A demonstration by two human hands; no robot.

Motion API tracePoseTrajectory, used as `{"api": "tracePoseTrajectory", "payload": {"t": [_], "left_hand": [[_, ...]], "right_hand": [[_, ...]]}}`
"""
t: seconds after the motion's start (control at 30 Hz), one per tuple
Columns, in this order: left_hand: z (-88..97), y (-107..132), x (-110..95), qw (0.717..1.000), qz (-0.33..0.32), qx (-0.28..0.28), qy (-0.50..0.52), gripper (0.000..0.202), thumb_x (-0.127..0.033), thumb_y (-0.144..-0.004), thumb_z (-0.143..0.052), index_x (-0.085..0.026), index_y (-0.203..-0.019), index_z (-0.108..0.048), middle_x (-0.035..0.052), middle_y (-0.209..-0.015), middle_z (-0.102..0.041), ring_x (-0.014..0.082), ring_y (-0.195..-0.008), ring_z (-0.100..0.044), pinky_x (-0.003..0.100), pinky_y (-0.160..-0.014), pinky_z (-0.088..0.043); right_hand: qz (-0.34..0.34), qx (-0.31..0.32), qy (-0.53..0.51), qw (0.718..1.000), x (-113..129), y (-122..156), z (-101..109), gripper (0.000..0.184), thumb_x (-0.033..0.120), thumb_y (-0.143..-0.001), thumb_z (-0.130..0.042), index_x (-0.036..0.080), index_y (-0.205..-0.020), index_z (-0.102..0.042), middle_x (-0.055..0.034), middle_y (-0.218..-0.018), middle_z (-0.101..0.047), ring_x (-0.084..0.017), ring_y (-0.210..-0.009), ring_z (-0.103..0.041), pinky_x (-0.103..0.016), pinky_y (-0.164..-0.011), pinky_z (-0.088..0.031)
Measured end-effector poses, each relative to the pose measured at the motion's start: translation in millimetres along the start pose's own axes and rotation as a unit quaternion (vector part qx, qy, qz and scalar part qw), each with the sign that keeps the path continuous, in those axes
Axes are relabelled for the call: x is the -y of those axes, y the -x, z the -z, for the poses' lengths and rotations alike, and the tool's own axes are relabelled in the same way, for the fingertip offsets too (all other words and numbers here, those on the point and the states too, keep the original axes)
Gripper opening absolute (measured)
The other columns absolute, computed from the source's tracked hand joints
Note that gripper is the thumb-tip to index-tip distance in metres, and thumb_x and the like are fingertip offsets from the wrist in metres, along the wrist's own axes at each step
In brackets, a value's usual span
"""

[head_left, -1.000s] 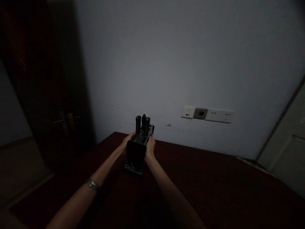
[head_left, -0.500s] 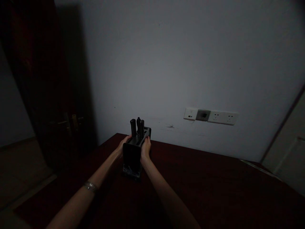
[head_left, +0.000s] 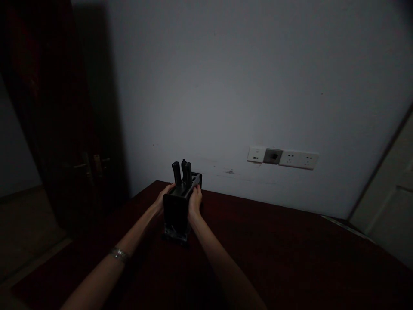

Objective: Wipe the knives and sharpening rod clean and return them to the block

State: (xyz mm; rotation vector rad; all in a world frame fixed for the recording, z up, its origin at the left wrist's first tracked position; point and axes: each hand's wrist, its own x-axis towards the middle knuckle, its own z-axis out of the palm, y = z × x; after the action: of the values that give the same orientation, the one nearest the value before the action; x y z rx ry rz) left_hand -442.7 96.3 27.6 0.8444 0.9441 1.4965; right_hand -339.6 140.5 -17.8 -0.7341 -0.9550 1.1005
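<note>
A black knife block [head_left: 176,213] stands upright on the dark red table [head_left: 258,241], near its far left corner. Three black knife handles [head_left: 177,174] stick up from its slotted top; the blades are hidden inside. My left hand [head_left: 163,199] presses on the block's left side, its fingers partly hidden behind it. On the opposite side my right hand [head_left: 195,201] grips the block, fingertips close to the top edge. Something clear and shiny, perhaps plastic, shows at the block's lower front.
Behind the table rises a pale wall [head_left: 206,99] with a row of sockets and plates [head_left: 293,159] to the right. A dark door [head_left: 48,129] with metal handles stands at the left. Another pale door or panel [head_left: 393,215] is at the right edge. The room is dim.
The whole view has shifted slightly, so things sit a little further left. Both hands keep their hold on the knife block, which shows no clear movement on the table.
</note>
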Motion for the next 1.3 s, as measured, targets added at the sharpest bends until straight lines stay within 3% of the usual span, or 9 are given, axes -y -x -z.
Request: {"api": "tracePoseTrajectory", "payload": {"t": [0.2, 0.37, 0.47, 0.53, 0.7, 0.83, 0.97, 1.1, 1.3], "left_hand": [[-4.2, -2, -9, 0.998, -0.044, -0.04, -0.013, 0.022, -0.022, -0.076, -0.043, -0.013, -0.072, -0.062, 0.0065, -0.069, -0.065, 0.0167, -0.061, -0.06, 0.028, -0.063, -0.049], [-8.9, -6, -36, 0.975, -0.15, -0.161, -0.005, 0.021, -0.019, -0.076, -0.037, -0.013, -0.077, -0.056, 0.0046, -0.075, -0.061, 0.014, -0.071, -0.059, 0.025, -0.068, -0.046], [-25.7, 5, -59, 0.915, -0.313, -0.255, -0.005, 0.018, -0.012, -0.072, -0.035, -0.016, -0.076, -0.053, 0.0002, -0.08, -0.057, 0.0103, -0.08, -0.055, 0.021, -0.071, -0.042], [-48.5, 22, -67, 0.839, -0.468, -0.276, -0.035, 0.016, -0.01, -0.069, -0.039, -0.015, -0.072, -0.054, 0.0001, -0.077, -0.055, 0.0112, -0.08, -0.053, 0.022, -0.07, -0.041], [-134.5, 82, -43, 0.716, -0.672, -0.054, -0.182, 0.015, -0.009, -0.073, -0.045, -0.015, -0.066, -0.057, 0.0019, -0.075, -0.055, 0.0129, -0.077, -0.052, 0.028, -0.073, -0.041], [-200.3, 125, 23, 0.681, -0.609, 0.23, -0.336, 0.019, -0.005, -0.076, -0.039, -0.014, -0.077, -0.055, 0.0054, -0.082, -0.055, 0.0137, -0.079, -0.053, 0.028, -0.069, -0.044], [-243.3, 156, 107, 0.524, -0.532, 0.468, -0.473, 0.026, -0.007, -0.073, -0.044, -0.014, -0.096, -0.055, 0.0095, -0.105, -0.055, 0.0174, -0.097, -0.05, 0.03, -0.081, -0.043], [-264.9, 183, 177, 0.395, -0.523, 0.583, -0.48, 0.027, -0.02, -0.079, -0.049, -0.016, -0.105, -0.052, 0.0086, -0.111, -0.056, 0.0186, -0.102, -0.049, 0.029, -0.078, -0.042], [-279.4, 203, 234, 0.352, -0.574, 0.592, -0.443, 0.016, -0.021, -0.085, -0.044, -0.016, -0.095, -0.055, 0.0056, -0.089, -0.06, 0.015, -0.086, -0.056, 0.026, -0.066, -0.04]], "right_hand": [[-0.035, -0.01, 0.07, 0.997, 26, -1, 28, 0.04, 0.031, -0.073, -0.04, 0.016, -0.105, -0.06, -0.0068, -0.105, -0.064, -0.021, -0.101, -0.055, -0.032, -0.085, -0.041], [-0.054, 0.031, 0.151, 0.987, 68, -2, 100, 0.036, 0.032, -0.068, -0.047, 0.019, -0.098, -0.063, -0.0053, -0.09, -0.066, -0.021, -0.084, -0.06, -0.03, -0.066, -0.046], [-0.053, 0.047, 0.207, 0.976, 98, 1, 160, 0.033, 0.032, -0.065, -0.051, 0.019, -0.092, -0.064, -0.0047, -0.083, -0.065, -0.02, -0.081, -0.06, -0.029, -0.064, -0.046], [-0.049, 0.049, 0.249, 0.966, 121, 7, 202, 0.032, 0.03, -0.063, -0.054, 0.018, -0.09, -0.064, -0.0044, -0.084, -0.065, -0.02, -0.082, -0.06, -0.031, -0.068, -0.046], [-0.046, 0.042, 0.35, 0.935, 174, 40, 302, 0.03, 0.029, -0.061, -0.058, 0.016, -0.087, -0.066, -0.0073, -0.087, -0.066, -0.024, -0.084, -0.06, -0.038, -0.08, -0.043], [-0.042, 0.052, 0.505, 0.861, 200, 79, 380, 0.034, 0.035, -0.068, -0.051, 0.017, -0.093, -0.064, -0.0098, -0.102, -0.065, -0.025, -0.097, -0.058, -0.037, -0.088, -0.041], [-0.065, 0.05, 0.578, 0.812, 215, 120, 454, 0.04, 0.037, -0.069, -0.049, 0.015, -0.099, -0.063, -0.0108, -0.106, -0.065, -0.025, -0.1, -0.058, -0.037, -0.091, -0.04], [-0.067, -0.001, 0.635, 0.769, 231, 159, 509, 0.045, 0.036, -0.069, -0.049, 0.013, -0.106, -0.06, -0.0123, -0.113, -0.061, -0.025, -0.106, -0.055, -0.035, -0.094, -0.038], [-0.126, -0.032, 0.674, 0.727, 243, 197, 547, 0.053, 0.035, -0.068, -0.049, 0.012, -0.115, -0.055, -0.0131, -0.117, -0.059, -0.026, -0.109, -0.054, -0.033, -0.094, -0.039]]}}
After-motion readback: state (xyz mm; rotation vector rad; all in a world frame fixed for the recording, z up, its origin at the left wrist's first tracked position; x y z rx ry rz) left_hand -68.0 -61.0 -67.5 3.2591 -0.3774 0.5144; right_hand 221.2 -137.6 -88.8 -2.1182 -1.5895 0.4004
